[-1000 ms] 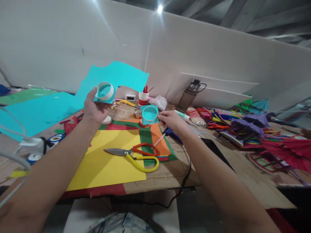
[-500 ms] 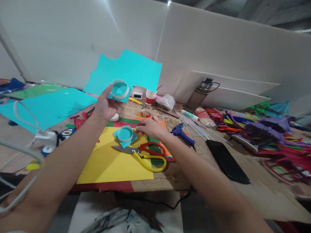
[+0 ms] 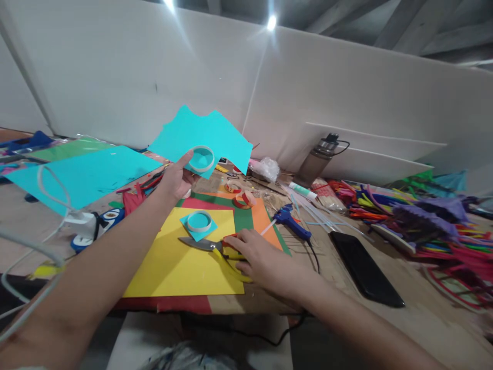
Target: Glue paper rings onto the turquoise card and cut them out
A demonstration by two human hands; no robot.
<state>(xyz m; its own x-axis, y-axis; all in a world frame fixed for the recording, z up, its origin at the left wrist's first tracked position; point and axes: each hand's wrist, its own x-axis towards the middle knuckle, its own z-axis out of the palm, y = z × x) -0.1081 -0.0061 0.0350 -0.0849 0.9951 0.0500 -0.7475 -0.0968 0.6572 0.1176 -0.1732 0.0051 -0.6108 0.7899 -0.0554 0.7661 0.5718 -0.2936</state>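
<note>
My left hand (image 3: 177, 179) is raised over the far part of the table, pinching a cyan paper sheet (image 3: 227, 136) with cut-out edges. A white ring (image 3: 202, 170) sits on the lower part of that sheet, close to my thumb. My right hand (image 3: 264, 254) has its fingers curled round the red and yellow handles of the scissors (image 3: 206, 245). The scissors lie on yellow paper (image 3: 181, 275), blades pointing left. Just beyond the blades, a small cyan paper piece (image 3: 198, 236) carries a second white ring.
A blue glue gun (image 3: 295, 223) and a black phone (image 3: 364, 270) lie to the right. Farther off stand a bottle (image 3: 318, 159) and a pile of pipe cleaners (image 3: 365, 200). Orange paper rings (image 3: 245, 199) sit behind the scissors. A white plug and cable (image 3: 80, 223) are at left.
My right hand has moved from beside the small cyan piece down onto the scissors handles. The held cyan sheet has tilted and sits lower in view.
</note>
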